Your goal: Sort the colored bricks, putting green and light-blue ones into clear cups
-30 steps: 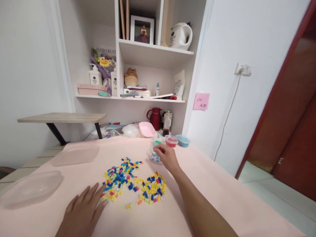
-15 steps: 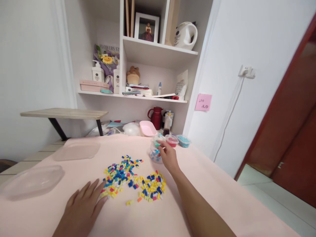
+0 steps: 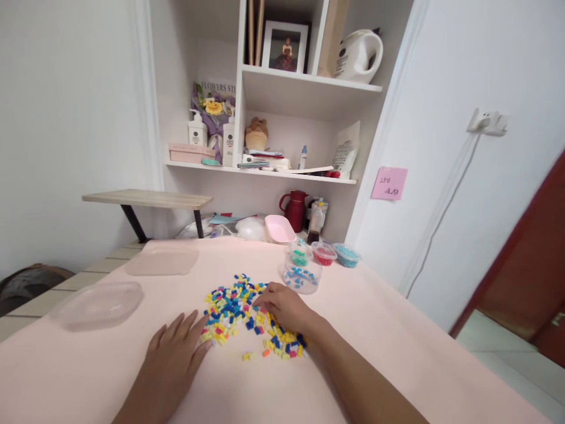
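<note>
Small coloured plastic bricks (image 3: 232,303) lie in a loose heap on the pink tabletop, in yellow, blue, white, pink and orange. My left hand (image 3: 176,347) rests flat at the heap's left edge, fingers spread, with nothing in it. Over the heap's right part is my right hand (image 3: 285,305), its fingertips drawn together among the bricks. Whatever they may hold is too small to make out. Behind it stands a clear round tub (image 3: 301,278) with some blue bricks inside. A tub with green pieces (image 3: 299,257) is just beyond that one.
Tubs of red pieces (image 3: 324,254) and light blue pieces (image 3: 346,255) stand at the back right. Two clear trays or lids (image 3: 103,306) lie on the left. A pink basin (image 3: 280,228), a red jug (image 3: 294,209) and a bottle (image 3: 316,222) are along the back, under the shelves.
My right hand has come back from the clear tub, toward me and down to the brick heap. My left hand stays beside the heap. The view has turned slightly left.
</note>
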Demonstrator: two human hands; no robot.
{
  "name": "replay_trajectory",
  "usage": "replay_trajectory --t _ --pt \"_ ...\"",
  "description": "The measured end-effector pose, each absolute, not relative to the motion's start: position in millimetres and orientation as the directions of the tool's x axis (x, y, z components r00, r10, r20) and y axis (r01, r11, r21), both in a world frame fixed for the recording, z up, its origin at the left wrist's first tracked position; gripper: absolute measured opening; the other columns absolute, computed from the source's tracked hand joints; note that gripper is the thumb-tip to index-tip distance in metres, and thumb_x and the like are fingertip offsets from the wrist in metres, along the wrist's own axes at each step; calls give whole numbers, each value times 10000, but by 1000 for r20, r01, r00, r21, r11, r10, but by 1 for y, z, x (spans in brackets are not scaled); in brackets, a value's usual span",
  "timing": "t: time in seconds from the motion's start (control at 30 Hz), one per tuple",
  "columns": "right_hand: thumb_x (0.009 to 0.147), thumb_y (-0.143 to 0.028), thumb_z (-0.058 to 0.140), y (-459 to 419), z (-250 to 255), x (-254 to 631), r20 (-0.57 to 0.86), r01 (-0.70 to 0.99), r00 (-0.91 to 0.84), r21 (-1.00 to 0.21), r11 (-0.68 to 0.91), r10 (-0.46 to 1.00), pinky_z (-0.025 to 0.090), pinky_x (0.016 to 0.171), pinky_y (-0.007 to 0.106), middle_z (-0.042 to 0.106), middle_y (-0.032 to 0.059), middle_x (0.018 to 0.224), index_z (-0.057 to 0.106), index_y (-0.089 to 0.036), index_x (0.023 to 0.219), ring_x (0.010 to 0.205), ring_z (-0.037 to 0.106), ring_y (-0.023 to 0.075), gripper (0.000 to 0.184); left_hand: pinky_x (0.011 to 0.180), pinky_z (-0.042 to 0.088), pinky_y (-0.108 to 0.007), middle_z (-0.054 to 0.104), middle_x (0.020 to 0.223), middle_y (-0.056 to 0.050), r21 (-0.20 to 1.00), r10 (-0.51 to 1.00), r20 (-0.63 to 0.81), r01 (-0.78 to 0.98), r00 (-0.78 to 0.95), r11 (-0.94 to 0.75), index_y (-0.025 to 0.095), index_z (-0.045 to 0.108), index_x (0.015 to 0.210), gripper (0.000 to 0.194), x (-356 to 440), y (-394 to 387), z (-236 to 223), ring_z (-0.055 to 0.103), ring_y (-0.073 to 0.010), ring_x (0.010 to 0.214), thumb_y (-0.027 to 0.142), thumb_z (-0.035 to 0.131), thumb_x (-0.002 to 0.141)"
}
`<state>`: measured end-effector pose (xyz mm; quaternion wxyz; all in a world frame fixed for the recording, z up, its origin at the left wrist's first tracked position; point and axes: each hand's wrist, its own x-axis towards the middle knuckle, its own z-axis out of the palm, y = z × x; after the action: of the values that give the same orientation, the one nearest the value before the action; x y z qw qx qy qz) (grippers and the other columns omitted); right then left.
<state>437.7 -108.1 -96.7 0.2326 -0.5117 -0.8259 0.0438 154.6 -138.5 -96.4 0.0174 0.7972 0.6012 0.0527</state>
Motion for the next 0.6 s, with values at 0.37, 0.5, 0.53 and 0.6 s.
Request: replay_trajectory --t 0.37,0.5,0.53,0.6 --pt "904 -100 463 -110 -95 438 365 848 -307 -315 427 879 441 838 258 603 61 1068 581 -313 1356 932 592 179 514 1200 181 -484 362 1574 -14 76 962 53 959 268 -271 272 437 1465 564 155 -137 -98 269 -250 1481 442 328 938" --pt "840 -68 527 -108 -99 430 300 909 -324 -166 383 897 414 816 266 580 57 1059 516 -362 1408 941 559 204 639 1201 183 -476 343 1582 2 41 966 32 965 257 -258 281 410 1477 564 154 -136 -98 261 -242 1484 429 313 942" --pt "837 -67 530 -108 -99 430 292 910 -325 -162 381 900 411 812 265 583 54 1049 536 -364 1388 939 559 204 626 1202 183 -475 339 1583 2 30 967 28 967 254 -254 281 407 1479 564 154 -136 -97 262 -240 1483 422 313 941" --pt "854 -82 523 -108 -97 431 292 898 -326 -202 391 899 411 815 262 592 49 1040 607 -347 1308 940 568 198 533 1203 185 -470 336 1584 1 14 968 22 968 251 -251 277 407 1478 563 155 -136 -97 265 -237 1482 417 319 939"
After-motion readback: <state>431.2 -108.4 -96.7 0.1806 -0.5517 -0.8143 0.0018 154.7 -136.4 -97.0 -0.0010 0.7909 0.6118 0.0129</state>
